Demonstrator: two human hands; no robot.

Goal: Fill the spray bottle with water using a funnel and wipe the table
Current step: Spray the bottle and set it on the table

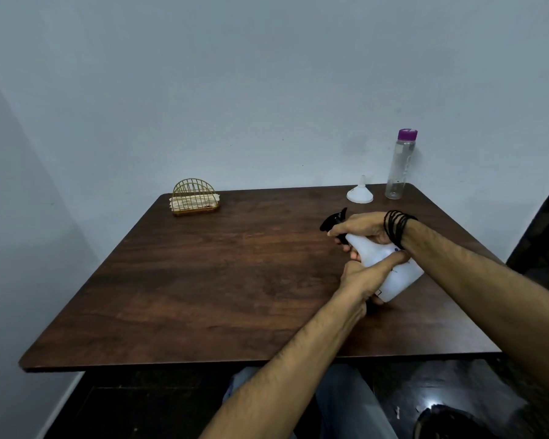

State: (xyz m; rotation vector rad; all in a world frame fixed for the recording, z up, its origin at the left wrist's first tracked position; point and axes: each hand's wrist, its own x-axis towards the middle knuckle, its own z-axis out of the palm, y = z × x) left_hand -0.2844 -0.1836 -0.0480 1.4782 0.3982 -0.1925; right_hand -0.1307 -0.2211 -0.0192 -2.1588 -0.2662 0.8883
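Dark wood-grain table [203,280] against pale blue walls. White translucent plastic spray bottle [390,274] with black trigger head [333,221] tilted above right side, gripped at body by left hand [360,275], at neck by right hand [362,228]. Probably light, thin-walled, squeezable; firmest at neck. White funnel [359,194], purple-capped clear bottle [400,164] near far edge; open room leftward.

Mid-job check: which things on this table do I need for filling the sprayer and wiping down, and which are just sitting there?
Needed:
spray bottle, tilted, gripped by left hand and right hand
white funnel, mouth down
clear water bottle, purple cap on
folded cloths in the wire holder
table

Not needed:
black wrist bands
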